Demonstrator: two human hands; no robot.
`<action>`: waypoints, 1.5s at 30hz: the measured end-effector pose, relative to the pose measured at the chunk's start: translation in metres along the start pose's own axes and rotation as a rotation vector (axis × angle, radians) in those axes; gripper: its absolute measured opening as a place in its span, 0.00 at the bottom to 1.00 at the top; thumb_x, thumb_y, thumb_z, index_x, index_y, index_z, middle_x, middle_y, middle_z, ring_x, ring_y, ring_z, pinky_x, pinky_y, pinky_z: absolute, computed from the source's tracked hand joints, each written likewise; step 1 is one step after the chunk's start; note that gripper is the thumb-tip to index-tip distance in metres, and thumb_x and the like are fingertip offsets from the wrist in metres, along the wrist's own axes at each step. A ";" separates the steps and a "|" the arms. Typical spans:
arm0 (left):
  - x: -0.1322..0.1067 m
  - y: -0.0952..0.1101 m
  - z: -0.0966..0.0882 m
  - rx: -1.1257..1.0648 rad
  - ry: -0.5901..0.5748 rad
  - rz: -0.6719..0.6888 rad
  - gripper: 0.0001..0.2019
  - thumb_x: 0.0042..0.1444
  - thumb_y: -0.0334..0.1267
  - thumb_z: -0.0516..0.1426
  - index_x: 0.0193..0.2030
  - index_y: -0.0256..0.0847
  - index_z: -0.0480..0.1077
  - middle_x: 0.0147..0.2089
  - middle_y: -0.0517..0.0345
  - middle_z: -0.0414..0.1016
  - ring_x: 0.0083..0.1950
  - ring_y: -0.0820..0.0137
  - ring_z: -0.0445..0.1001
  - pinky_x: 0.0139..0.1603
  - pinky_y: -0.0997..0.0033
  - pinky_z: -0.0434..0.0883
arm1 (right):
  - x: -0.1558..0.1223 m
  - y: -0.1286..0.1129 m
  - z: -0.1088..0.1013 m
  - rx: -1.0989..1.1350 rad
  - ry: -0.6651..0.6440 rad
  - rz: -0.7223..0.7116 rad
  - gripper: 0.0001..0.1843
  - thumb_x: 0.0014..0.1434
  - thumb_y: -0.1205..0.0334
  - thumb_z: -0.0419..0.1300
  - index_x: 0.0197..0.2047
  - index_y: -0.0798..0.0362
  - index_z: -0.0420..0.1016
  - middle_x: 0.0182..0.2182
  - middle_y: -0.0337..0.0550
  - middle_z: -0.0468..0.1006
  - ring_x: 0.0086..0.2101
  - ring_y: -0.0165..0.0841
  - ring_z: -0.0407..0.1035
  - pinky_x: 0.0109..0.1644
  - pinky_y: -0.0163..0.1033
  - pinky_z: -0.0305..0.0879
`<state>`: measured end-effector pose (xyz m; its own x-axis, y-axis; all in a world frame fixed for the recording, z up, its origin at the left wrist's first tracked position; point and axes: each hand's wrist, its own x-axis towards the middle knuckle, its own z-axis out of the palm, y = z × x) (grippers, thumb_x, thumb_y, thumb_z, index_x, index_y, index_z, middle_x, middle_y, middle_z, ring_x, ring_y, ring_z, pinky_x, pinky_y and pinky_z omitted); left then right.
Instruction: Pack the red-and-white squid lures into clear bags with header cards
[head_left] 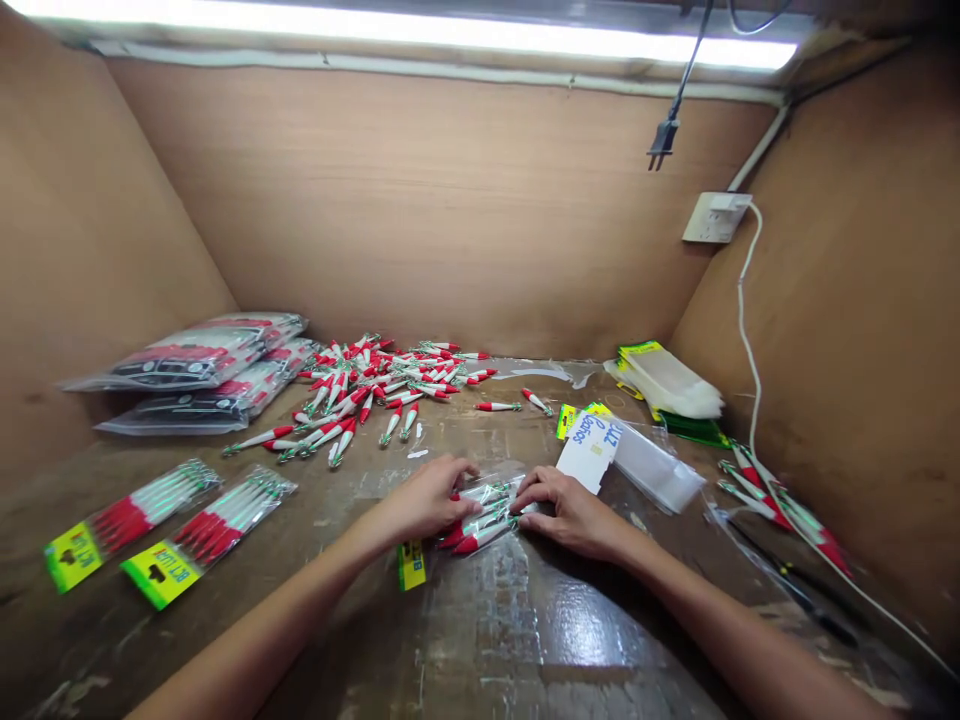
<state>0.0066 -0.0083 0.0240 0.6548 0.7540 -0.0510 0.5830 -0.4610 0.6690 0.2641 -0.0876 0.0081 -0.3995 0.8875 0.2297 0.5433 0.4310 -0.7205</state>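
Note:
Between my hands lies a clear plastic bag of red-and-white squid jigs (487,518) with a yellow-green header (412,566) at its left end. My left hand (435,497) grips the header side, its thumb and fingers on the red tips. At the opposite end, the curled fingers of my right hand (566,512) close on the bag near the green hooks. Part of the bag is hidden beneath both hands. A white card with blue handwriting (589,452) is just beyond my right hand, partly over a stack of empty clear bags (660,470).
Loose squid jigs (367,380) lie heaped at the back. Two filled packets (206,535) rest at left, below large stacked bags (202,360). More empty bags (667,380) sit at back right. A white cable (742,310) runs down the right wall; a black plug (663,140) hangs overhead.

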 end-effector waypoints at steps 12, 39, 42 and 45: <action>0.022 0.010 -0.001 -0.404 -0.162 -0.052 0.23 0.56 0.57 0.60 0.43 0.39 0.65 0.26 0.65 0.69 0.23 0.75 0.65 0.22 0.79 0.58 | 0.004 0.003 -0.009 0.230 0.370 -0.020 0.14 0.59 0.67 0.62 0.49 0.47 0.79 0.53 0.44 0.72 0.55 0.38 0.66 0.62 0.46 0.60; 0.016 0.031 0.044 -0.849 0.235 0.161 0.15 0.56 0.45 0.66 0.43 0.37 0.72 0.35 0.55 0.79 0.34 0.67 0.76 0.39 0.70 0.70 | 0.004 -0.018 -0.002 0.184 0.542 0.102 0.26 0.65 0.55 0.58 0.65 0.45 0.62 0.51 0.47 0.72 0.38 0.36 0.71 0.41 0.41 0.71; 0.015 0.032 0.046 -0.790 0.226 0.129 0.16 0.56 0.46 0.65 0.43 0.37 0.72 0.35 0.54 0.79 0.34 0.66 0.76 0.37 0.71 0.70 | 0.000 -0.026 -0.014 0.066 0.568 -0.006 0.26 0.65 0.59 0.58 0.65 0.42 0.62 0.54 0.49 0.68 0.39 0.36 0.70 0.44 0.44 0.71; 0.015 0.032 0.047 -0.720 0.233 0.115 0.16 0.54 0.46 0.66 0.41 0.37 0.73 0.35 0.56 0.78 0.34 0.67 0.75 0.35 0.73 0.68 | 0.000 -0.029 -0.022 -0.002 0.506 -0.052 0.19 0.65 0.60 0.58 0.59 0.43 0.70 0.55 0.49 0.67 0.39 0.36 0.69 0.47 0.44 0.70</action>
<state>0.0575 -0.0341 0.0096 0.5278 0.8356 0.1526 0.0073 -0.1842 0.9829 0.2646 -0.0969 0.0436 -0.0191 0.8324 0.5538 0.5334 0.4770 -0.6985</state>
